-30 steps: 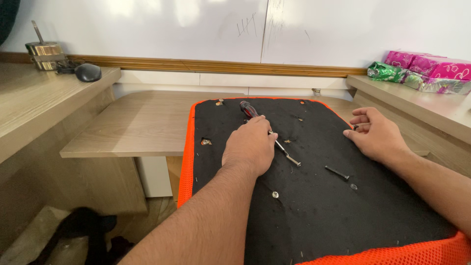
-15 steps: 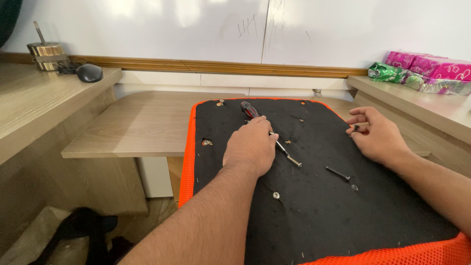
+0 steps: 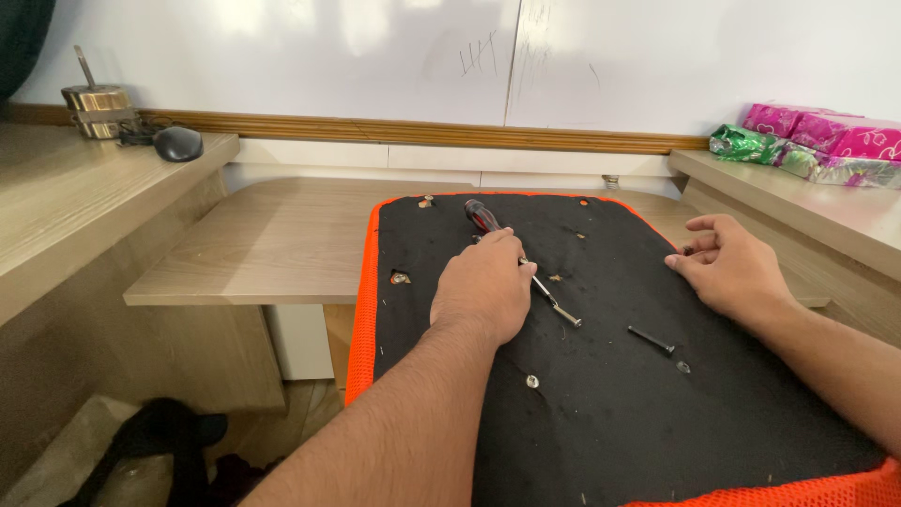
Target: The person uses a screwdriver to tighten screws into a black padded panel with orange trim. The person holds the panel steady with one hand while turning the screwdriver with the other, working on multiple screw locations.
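Change since the earlier frames: right hand (image 3: 737,272) has drawn back a little toward the panel's right edge; left hand (image 3: 483,291) and screwdriver (image 3: 488,221) unmoved.

Left hand: palm down on the black panel (image 3: 601,413), fingers curled loosely together over the screwdriver's middle; whether they actually grip it cannot be told.

Right hand: resting at the panel's right rim, fingers bent and slightly apart, fingertips at the edge, holding nothing visible.

Screwdriver: lies diagonally on the panel, red-and-black handle pointing to the far edge, steel shaft (image 3: 554,302) emerging below the left hand. Judged rigid, light, handle ribbed for grip, shaft smooth and slippery; best taken by the handle.

Bolt (image 3: 650,339): black, loose on the panel, between the hands. Judged small, hard, apt to roll; pinch at mid-length.

Panel: black felt face, orange mesh border, with small fittings set in it.

Surroundings: wooden desks, mouse (image 3: 177,143), brass cup (image 3: 97,99), pink and green packets (image 3: 807,145), whiteboard.
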